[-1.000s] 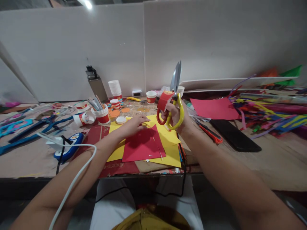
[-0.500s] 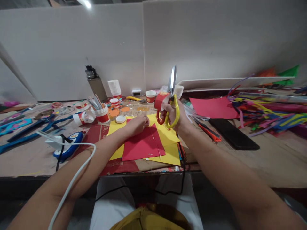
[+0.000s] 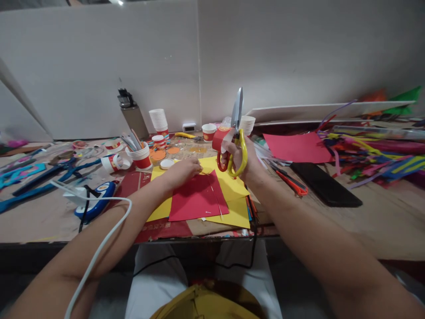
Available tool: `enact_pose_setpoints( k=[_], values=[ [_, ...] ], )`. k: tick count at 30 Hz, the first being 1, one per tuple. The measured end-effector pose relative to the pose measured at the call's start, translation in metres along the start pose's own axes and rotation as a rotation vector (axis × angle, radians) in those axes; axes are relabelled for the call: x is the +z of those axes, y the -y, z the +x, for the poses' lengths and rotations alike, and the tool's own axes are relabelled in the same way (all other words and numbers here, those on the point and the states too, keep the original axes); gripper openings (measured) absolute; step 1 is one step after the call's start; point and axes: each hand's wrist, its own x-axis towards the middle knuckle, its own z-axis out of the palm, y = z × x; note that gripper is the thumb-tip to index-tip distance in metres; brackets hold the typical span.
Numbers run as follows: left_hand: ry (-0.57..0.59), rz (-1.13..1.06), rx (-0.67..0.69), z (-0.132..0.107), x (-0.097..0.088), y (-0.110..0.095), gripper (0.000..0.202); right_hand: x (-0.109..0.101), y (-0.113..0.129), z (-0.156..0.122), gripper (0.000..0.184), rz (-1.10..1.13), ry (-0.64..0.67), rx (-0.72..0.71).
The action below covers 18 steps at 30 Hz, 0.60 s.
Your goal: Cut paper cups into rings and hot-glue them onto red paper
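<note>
The work area is enclosed at the rear by two pale partition panels, joined at a vertical seam. A brown counter is installed beneath them. A white board is laid flat along the rear right. Lighting is even and diffuse.

Scissors red-and-yellow handled; red paper on yellow sheet.

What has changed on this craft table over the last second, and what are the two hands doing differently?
The right hand has drawn the yellow-handled scissors and the red paper-cup piece slightly left, and the blades, a little apart a second ago, now look shut. The left hand has curled its fingers at the top edge of the red paper sheet. The yellow paper, cups and phone stayed put.
</note>
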Motion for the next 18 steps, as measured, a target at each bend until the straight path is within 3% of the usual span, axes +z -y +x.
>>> enact_pose_setpoints(
  k=[5,9,12,16,18],
  values=[
    [0.160,0.297,0.063,0.003,0.009,0.007,0.022,0.001,0.000,0.000,0.031,-0.042,-0.011,0.007],
    [0.196,0.415,0.039,0.010,0.011,0.002,0.024,0.001,0.000,0.000,0.032,-0.073,-0.010,0.011],
    [0.167,0.403,0.002,0.014,0.009,0.001,0.017,0.002,-0.001,-0.001,0.032,-0.076,-0.010,0.004],
    [0.017,0.226,0.027,0.011,-0.006,-0.011,0.017,0.001,0.000,0.000,0.033,-0.070,-0.059,0.022],
    [0.044,0.089,0.048,0.004,-0.018,-0.024,0.013,-0.001,0.000,0.001,0.030,-0.057,-0.059,0.006]
  ],
)
